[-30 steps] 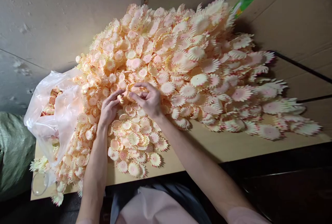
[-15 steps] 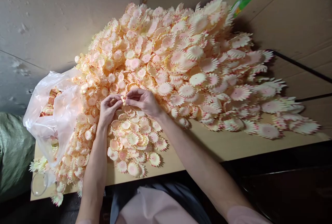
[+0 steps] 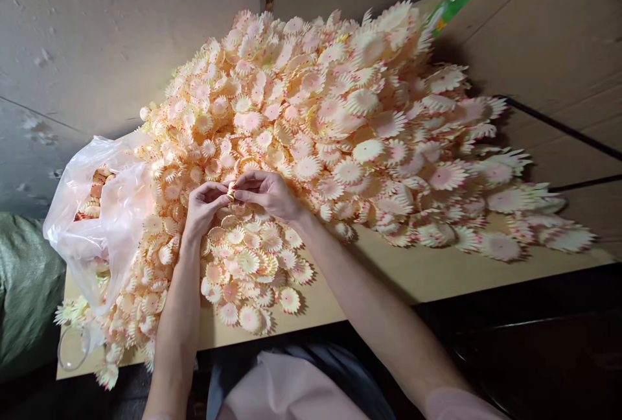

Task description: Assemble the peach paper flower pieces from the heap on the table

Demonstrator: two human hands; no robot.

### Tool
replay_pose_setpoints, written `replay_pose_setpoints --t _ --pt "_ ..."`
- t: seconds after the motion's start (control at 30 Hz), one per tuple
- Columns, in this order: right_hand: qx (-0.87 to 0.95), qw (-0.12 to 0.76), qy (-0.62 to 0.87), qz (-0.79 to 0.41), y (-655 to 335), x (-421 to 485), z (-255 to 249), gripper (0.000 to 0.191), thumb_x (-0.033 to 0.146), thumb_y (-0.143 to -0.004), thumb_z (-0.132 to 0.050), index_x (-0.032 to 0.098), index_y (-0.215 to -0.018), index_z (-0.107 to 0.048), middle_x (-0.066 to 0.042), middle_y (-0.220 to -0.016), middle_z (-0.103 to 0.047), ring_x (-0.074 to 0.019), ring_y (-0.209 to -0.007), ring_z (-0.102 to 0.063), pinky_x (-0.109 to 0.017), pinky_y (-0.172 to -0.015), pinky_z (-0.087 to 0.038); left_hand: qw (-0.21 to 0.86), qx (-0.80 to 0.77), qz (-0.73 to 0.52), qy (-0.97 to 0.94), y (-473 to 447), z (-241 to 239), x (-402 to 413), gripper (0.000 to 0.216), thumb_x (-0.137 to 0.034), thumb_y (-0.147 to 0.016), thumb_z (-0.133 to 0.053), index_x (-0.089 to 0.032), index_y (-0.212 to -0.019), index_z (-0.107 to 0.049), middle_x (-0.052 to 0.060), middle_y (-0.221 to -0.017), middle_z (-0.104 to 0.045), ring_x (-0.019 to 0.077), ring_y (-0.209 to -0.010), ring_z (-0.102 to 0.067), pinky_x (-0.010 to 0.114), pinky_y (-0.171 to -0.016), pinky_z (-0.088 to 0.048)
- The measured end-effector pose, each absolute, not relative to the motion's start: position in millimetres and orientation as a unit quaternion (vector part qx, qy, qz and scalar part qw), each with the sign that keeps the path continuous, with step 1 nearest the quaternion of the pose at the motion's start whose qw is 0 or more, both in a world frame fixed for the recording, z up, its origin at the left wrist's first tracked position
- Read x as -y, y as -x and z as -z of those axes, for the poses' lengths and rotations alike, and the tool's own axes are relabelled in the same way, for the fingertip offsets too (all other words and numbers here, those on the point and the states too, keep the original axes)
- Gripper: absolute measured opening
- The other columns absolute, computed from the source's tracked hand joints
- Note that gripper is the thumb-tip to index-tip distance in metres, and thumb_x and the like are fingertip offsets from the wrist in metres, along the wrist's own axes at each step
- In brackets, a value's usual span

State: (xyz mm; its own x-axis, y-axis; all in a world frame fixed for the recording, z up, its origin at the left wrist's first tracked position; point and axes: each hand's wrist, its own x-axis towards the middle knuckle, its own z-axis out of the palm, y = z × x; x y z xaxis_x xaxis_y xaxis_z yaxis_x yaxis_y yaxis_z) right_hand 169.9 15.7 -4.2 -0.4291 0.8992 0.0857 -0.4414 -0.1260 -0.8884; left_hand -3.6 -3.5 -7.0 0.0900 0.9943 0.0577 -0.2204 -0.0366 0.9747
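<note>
A big heap of cream and pink artificial flower heads (image 3: 340, 115) covers the tan table (image 3: 437, 271). My left hand (image 3: 204, 207) and my right hand (image 3: 267, 192) meet at the heap's near left part, fingertips pinched together on one small flower piece (image 3: 230, 192) held between them. Both hands hover just above a patch of smaller flower heads (image 3: 247, 264) lying flat on the table.
A clear plastic bag (image 3: 102, 212) holding more flower pieces sits at the table's left end. A green sack (image 3: 24, 284) lies on the floor further left. A green packet (image 3: 449, 8) pokes out behind the heap. My pink apron (image 3: 286, 387) is at the table's near edge.
My right hand drew back from the heap toward my left hand. The two hands closed together and now pinch one small flower piece between them.
</note>
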Motion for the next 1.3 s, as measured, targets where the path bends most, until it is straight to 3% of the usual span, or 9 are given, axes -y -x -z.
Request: replay_pose_setpoints --t 0.47,0.7,0.9,1.03,1.13,1.3 --pt "0.483 0.484 0.285 -0.672 -171.5 -16.1 4.9 0.026 0.026 -0.061 -0.080 0.018 -0.076 -0.060 0.000 -0.079 -0.067 -0.0132 -0.073 -0.064 -0.029 -0.072 -0.055 0.542 -0.434 -0.514 -0.504 0.1 3.1 5.9 0.022 -0.030 -0.069 -0.079 -0.016 -0.079 -0.066 0.004 -0.087 -0.071 0.0118 -0.078 -0.066 0.021 -0.071 -0.052" --pt "0.465 0.488 0.313 -0.669 -170.0 -14.2 0.6 0.029 0.026 -0.058 -0.078 0.020 -0.071 -0.054 0.003 -0.071 -0.062 -0.0112 -0.066 -0.058 -0.027 -0.066 -0.051 0.563 -0.458 -0.513 -0.458 -0.5 5.9 4.9 0.026 -0.039 -0.074 -0.073 -0.016 -0.076 -0.062 -0.004 -0.061 -0.055 0.0052 -0.053 -0.054 0.017 -0.056 -0.050" --pt "0.434 0.515 0.256 -0.694 -178.4 -16.1 -4.7 0.025 0.021 -0.060 -0.073 0.020 -0.070 -0.050 0.003 -0.064 -0.060 -0.0102 -0.061 -0.053 -0.026 -0.061 -0.047 0.560 -0.451 -0.562 -0.409 1.5 10.0 -0.3 0.034 -0.053 -0.077 -0.066 -0.021 -0.081 -0.053 -0.004 -0.067 -0.059 0.0113 -0.067 -0.066 0.025 -0.067 -0.057" --pt "0.487 0.495 0.267 -0.669 -178.5 -15.2 -3.0 0.018 0.024 -0.066 -0.073 0.018 -0.077 -0.061 0.000 -0.070 -0.064 -0.0116 -0.063 -0.056 -0.027 -0.060 -0.048 0.537 -0.453 -0.558 -0.442 3.4 10.0 0.1 0.030 -0.042 -0.072 -0.074 -0.018 -0.076 -0.056 -0.002 -0.071 -0.062 0.0100 -0.069 -0.065 0.023 -0.069 -0.056" --pt "0.537 0.465 0.292 -0.640 -172.7 -13.4 2.3 0.019 0.031 -0.067 -0.077 0.019 -0.078 -0.067 -0.002 -0.075 -0.068 -0.0139 -0.068 -0.061 -0.029 -0.064 -0.051 0.526 -0.453 -0.534 -0.482 4.4 7.8 2.3 0.027 -0.035 -0.067 -0.080 -0.015 -0.076 -0.062 0.003 -0.087 -0.069 0.0112 -0.075 -0.066 0.023 -0.072 -0.054" --pt "0.535 0.441 0.289 -0.660 -168.5 -13.9 8.3 0.024 0.037 -0.065 -0.079 0.022 -0.082 -0.071 -0.001 -0.081 -0.072 -0.0150 -0.072 -0.066 -0.029 -0.067 -0.054 0.518 -0.441 -0.523 -0.514 5.2 5.0 3.6 0.023 -0.034 -0.069 -0.078 -0.015 -0.072 -0.067 0.007 -0.093 -0.073 0.0172 -0.086 -0.068 0.026 -0.075 -0.053"
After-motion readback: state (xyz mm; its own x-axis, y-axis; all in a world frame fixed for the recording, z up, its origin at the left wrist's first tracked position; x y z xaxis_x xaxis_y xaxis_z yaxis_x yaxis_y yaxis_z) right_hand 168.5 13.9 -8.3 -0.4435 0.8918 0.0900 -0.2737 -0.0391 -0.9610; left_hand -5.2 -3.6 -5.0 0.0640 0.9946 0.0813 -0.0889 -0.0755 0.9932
